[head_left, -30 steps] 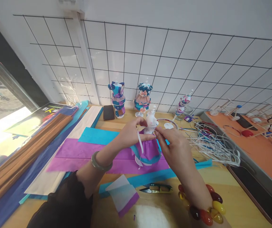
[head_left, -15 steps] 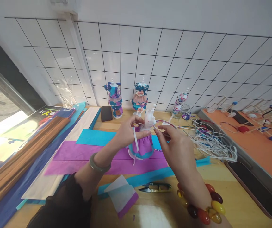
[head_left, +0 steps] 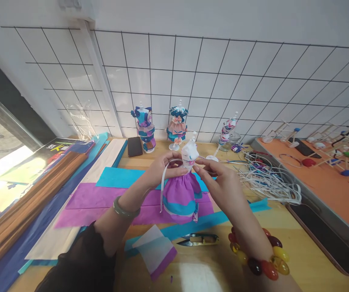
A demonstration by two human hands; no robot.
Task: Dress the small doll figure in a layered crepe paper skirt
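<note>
A miniature dress form (head_left: 189, 153) stands in the middle, its white bodice marked with blue and pink. From its waist spreads a gathered purple and turquoise crepe paper skirt (head_left: 179, 190). My left hand (head_left: 162, 168) is closed about the left side of the waist, thumb in front. A thin white ribbon (head_left: 163, 178) loops out by those fingers and hangs down beside the skirt. On the opposite side, my right hand (head_left: 220, 174) pinches at the waist, where the ribbon's other end seems to be; the fingertips largely hide it.
Purple paper strips (head_left: 101, 198) and a turquoise strip (head_left: 119, 177) lie behind the hands. Thread snips (head_left: 199, 240) and a paper scrap (head_left: 154, 251) are nearer. Three dressed forms, including one at the back (head_left: 177, 125), stand by the wall. Tangled cords (head_left: 272, 182) and a phone (head_left: 320, 239) lie right.
The dress form has turned, showing more of its skirt and different bodice markings. My right hand has moved in against the waist. The hanging ribbon has swung left.
</note>
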